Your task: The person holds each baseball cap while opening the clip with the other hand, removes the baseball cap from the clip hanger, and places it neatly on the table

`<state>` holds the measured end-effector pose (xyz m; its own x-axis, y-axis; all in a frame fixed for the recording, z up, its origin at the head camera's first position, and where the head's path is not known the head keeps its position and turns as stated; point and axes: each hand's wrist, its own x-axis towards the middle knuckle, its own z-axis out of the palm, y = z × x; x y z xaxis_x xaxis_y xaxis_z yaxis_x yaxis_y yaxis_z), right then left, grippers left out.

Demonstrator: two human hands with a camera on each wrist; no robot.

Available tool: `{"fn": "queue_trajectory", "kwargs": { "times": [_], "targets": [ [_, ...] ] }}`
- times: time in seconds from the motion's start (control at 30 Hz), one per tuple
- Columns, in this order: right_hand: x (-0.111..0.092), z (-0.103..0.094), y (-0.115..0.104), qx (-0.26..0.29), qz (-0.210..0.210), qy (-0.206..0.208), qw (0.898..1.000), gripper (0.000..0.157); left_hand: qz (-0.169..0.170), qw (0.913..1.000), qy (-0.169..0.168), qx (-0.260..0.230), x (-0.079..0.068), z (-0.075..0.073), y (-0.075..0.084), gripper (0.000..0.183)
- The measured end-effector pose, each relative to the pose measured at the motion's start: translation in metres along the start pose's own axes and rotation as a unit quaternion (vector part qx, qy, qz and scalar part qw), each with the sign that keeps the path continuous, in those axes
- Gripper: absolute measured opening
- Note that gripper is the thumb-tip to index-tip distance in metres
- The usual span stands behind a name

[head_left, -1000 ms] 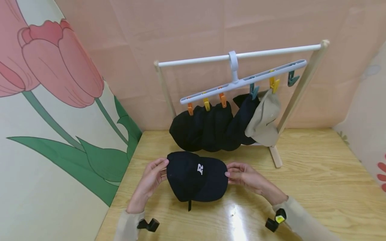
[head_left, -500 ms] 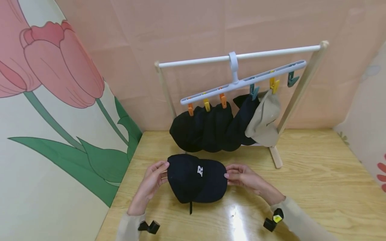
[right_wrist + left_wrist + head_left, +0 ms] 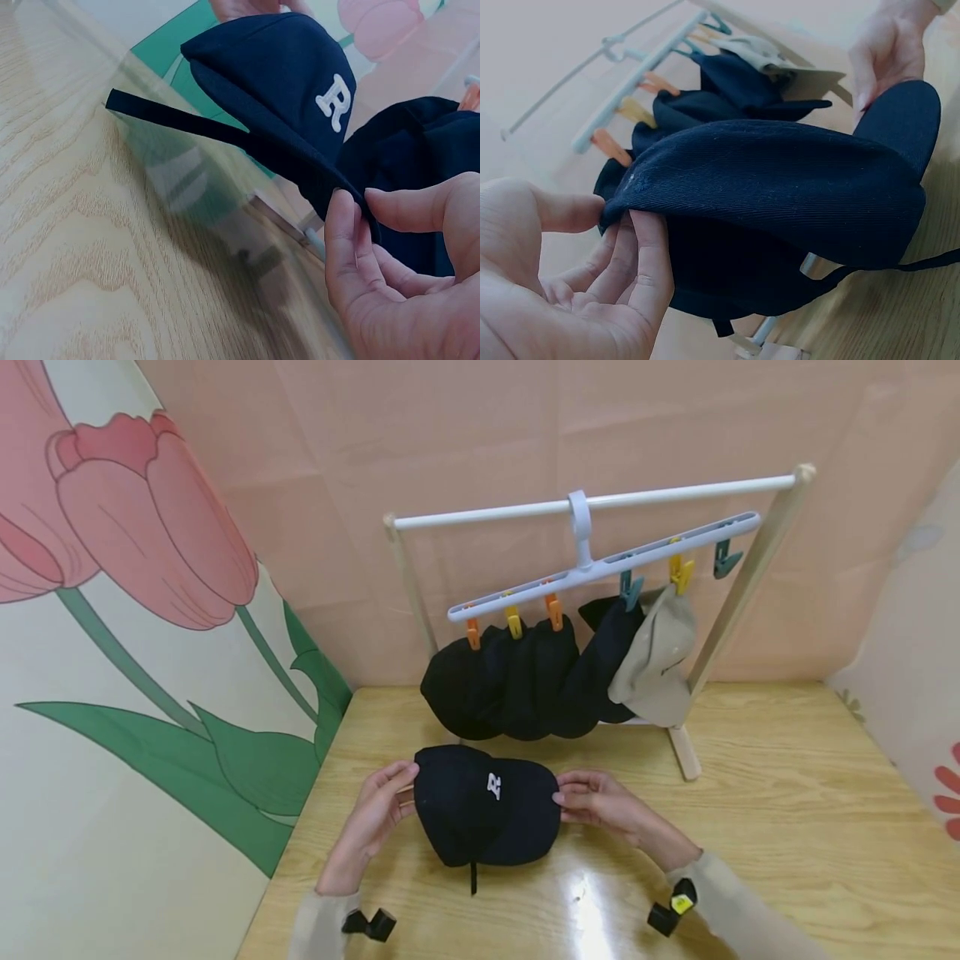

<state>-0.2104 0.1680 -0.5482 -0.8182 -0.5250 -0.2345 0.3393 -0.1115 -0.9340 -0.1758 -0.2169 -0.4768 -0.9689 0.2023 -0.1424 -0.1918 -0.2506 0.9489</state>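
A dark navy baseball cap (image 3: 465,814) with a white letter R is held up over the table between both hands. My left hand (image 3: 381,806) pinches the crown's edge between thumb and fingers; the left wrist view shows the fabric (image 3: 765,187) sagging from that grip. With thumb and fingertips my right hand (image 3: 603,806) pinches the outer edge of the brim. The cap's strap (image 3: 176,120) dangles from its underside. Behind it, several dark caps (image 3: 510,681) and a beige cap (image 3: 656,660) hang from clips on a pale hanger (image 3: 525,589).
The hanger tilts, its right end higher, on the white rail (image 3: 690,489) of a wooden stand (image 3: 742,593). A dark teal clip (image 3: 726,558) at its right end holds nothing. The wooden table (image 3: 787,827) meets a tulip-printed wall (image 3: 150,693) on the left.
The cap has come down slightly in the head view, both hands still pinching it. My right hand and forearm have shifted a little to the left.
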Motion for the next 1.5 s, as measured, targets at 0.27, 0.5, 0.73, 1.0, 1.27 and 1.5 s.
{"fn": "queue_trajectory", "kwargs": {
  "times": [0.27, 0.5, 0.73, 1.0, 1.27, 1.5],
  "targets": [
    [0.004, 0.003, 0.002, 0.002, 0.001, 0.0, 1.0, 0.03, -0.006, 0.9999, 0.014, -0.001, 0.001, -0.002, 0.0, 0.018],
    [0.005, 0.003, 0.007, -0.01, 0.005, -0.002, 1.0, 0.028, -0.005, 1.0, 0.0, 0.003, 0.0, -0.004, 0.0, 0.019],
    [0.007, 0.005, 0.01, -0.007, 0.006, 0.002, 1.0, 0.031, -0.003, 0.9999, -0.006, 0.01, 0.0, -0.007, -0.001, 0.018],
    [0.008, 0.009, 0.013, -0.018, 0.001, 0.009, 1.0, 0.036, -0.006, 0.9999, 0.001, 0.014, -0.001, -0.01, -0.002, 0.02],
    [0.009, 0.014, 0.015, -0.047, -0.013, 0.008, 0.999, 0.042, -0.009, 0.9998, 0.009, 0.013, -0.001, -0.013, -0.004, 0.017],
    [0.01, 0.017, 0.017, -0.068, -0.01, 0.03, 0.997, 0.044, -0.005, 0.9999, 0.008, 0.014, 0.0, -0.015, -0.006, 0.019]
  ]
}}
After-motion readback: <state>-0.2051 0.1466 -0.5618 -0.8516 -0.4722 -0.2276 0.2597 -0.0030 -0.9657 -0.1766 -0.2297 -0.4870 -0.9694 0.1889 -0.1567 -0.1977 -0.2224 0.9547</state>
